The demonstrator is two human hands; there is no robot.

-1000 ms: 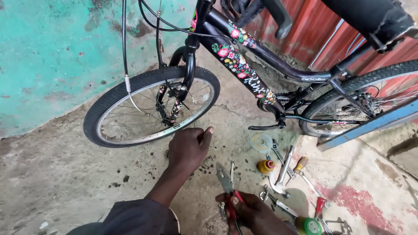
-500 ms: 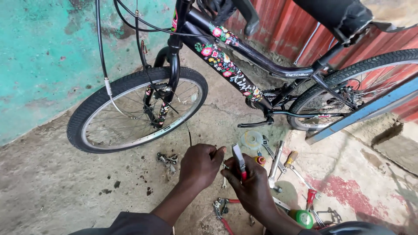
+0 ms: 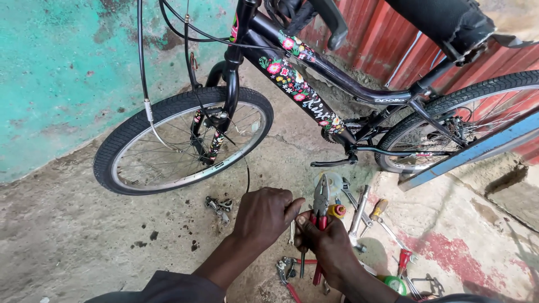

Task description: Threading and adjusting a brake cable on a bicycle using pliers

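My right hand (image 3: 328, 244) grips red-handled pliers (image 3: 320, 203), jaws pointing up. My left hand (image 3: 264, 216) is closed beside it, its thumb touching the pliers' handles; a thin black cable (image 3: 247, 174) rises from its fingers toward the front wheel. A black bicycle with a flowered frame (image 3: 297, 84) stands just beyond both hands, its front wheel (image 3: 185, 140) turned toward the wall.
Loose tools lie on the concrete around my hands: wrenches (image 3: 359, 210), a yellow-handled screwdriver (image 3: 379, 209), a brake part (image 3: 218, 206), another red-handled tool (image 3: 286, 278). A teal wall (image 3: 62, 73) is left, red corrugated sheet (image 3: 387, 39) behind, a blue bar (image 3: 471, 151) right.
My right hand picked the pliers off the ground and raised them. My left hand drew back from near the wheel, closed on the cable and met the right hand.
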